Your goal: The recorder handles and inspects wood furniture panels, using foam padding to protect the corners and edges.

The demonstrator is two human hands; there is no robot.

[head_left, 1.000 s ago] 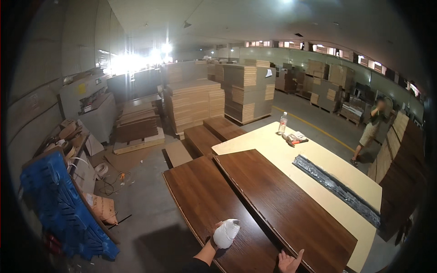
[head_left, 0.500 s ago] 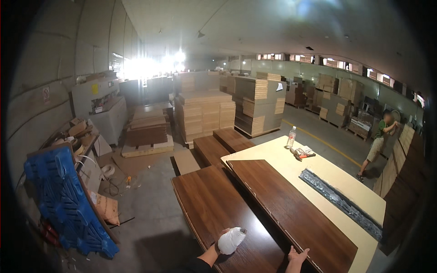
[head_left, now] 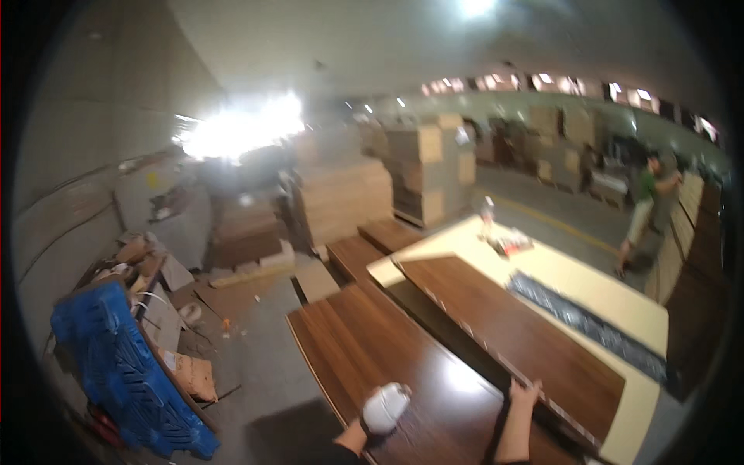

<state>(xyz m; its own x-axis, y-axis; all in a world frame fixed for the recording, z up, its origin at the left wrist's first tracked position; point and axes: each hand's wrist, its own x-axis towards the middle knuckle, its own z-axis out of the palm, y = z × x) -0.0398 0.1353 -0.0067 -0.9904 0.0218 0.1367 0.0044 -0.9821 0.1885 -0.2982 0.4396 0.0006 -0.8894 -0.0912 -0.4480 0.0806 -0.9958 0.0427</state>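
Note:
My left hand (head_left: 358, 428) is closed around a wad of white cloth (head_left: 386, 408), which rests on a glossy dark-brown wood-grain board (head_left: 364, 333). Its fingers are mostly hidden by the cloth. My right hand (head_left: 525, 397) grips the near long edge of a second brown wood-grain panel (head_left: 511, 333), thumb on top and the other fingers out of sight beneath. That panel lies over a pale yellow tabletop (head_left: 449, 242), with a dark gap between it and the first board.
On the tabletop are a clear bottle (head_left: 487, 217), a red-and-white bundle (head_left: 513, 244) and a dark plastic-wrapped strip (head_left: 585, 318). A blue plastic pallet (head_left: 124, 372) leans at left. Board stacks (head_left: 341, 194) stand behind. At far right a person (head_left: 645, 201) touches stacked panels (head_left: 682, 240).
My right hand and the panel edge have shifted up and slightly right, and the gap beside the panel looks wider. The whole view has tilted and blurred. The cloth stays on the board.

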